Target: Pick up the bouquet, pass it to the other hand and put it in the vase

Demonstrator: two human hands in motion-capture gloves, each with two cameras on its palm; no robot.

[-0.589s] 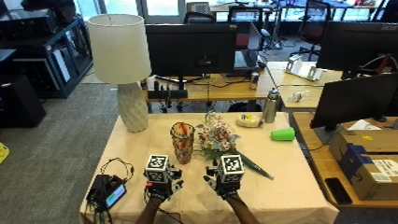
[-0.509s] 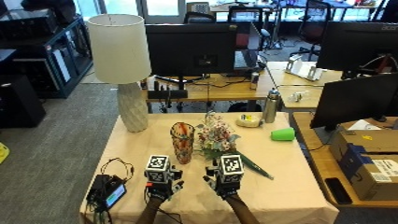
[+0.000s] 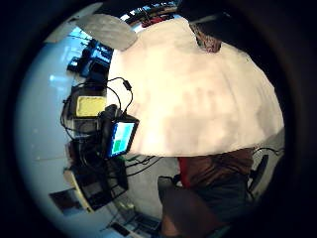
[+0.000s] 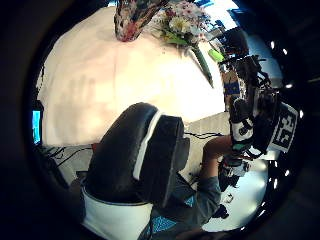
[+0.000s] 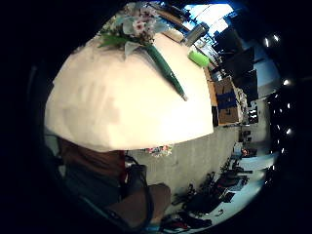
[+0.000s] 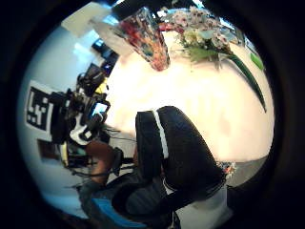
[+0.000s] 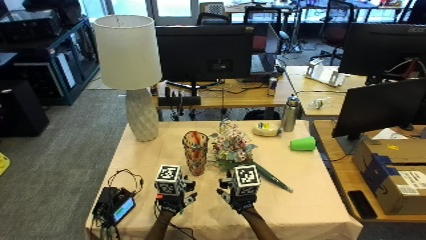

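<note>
**Bouquet lying on table, both hands hovering near front edge**

The bouquet of small white and pink flowers with a long green wrapped stem is seen lying flat on the beige-clothed table, blooms toward 11 o'clock, stem tip toward 5 o'clock. Just beside it, at its 9 o'clock, the tall mottled red-and-orange glass vase is stood upright, nothing in it; blooms appear close to the vase, contact cannot be told.

The right hand is held above the cloth at the bouquet's 6 o'clock, near the stem, nothing grasped, fingers spread. The left hand is held at the vase's 6 o'clock, also released, fingers spread, nothing in it.

At the table's 11 o'clock a white lamp with a textured base is placed; at 1 o'clock a steel bottle and a roll of tape; at 2 o'clock a green cup on its side. At 8 o'clock a small black device with a lit screen is set.
</note>
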